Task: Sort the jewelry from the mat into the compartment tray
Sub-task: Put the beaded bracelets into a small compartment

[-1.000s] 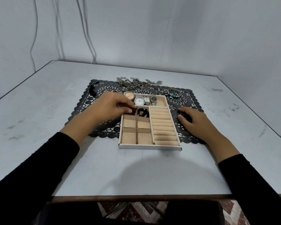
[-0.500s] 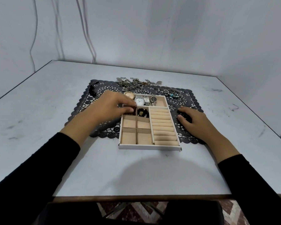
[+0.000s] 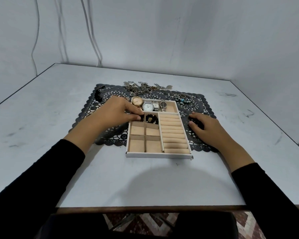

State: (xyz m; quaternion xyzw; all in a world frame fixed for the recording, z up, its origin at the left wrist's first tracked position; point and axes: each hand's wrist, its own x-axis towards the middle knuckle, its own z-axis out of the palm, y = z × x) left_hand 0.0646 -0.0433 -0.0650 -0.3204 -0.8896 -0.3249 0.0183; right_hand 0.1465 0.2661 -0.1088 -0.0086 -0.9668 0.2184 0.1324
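A white compartment tray [image 3: 158,155] with beige lining sits on a black lace mat [image 3: 86,116]. Several watches [image 3: 148,106] lie in its back compartment, and a black bead bracelet [image 3: 152,118] fills one small square. My left hand [image 3: 114,112] reaches over the tray's back left square, fingertips pinching a dark beaded piece [image 3: 141,118] down inside it. My right hand [image 3: 206,128] rests on the mat just right of the tray, fingers loosely bent. Chains [image 3: 141,87], rings [image 3: 103,95] and bracelets [image 3: 184,99] remain on the mat behind the tray.
The mat lies on a pale grey table [image 3: 50,100] whose front edge [image 3: 145,207] is near me. A grey wall with hanging cables [image 3: 91,31] stands behind. Bare tabletop surrounds the mat on all sides.
My left hand's fingertips have dipped slightly lower into the tray's back left square. The right hand has stayed in place on the mat.
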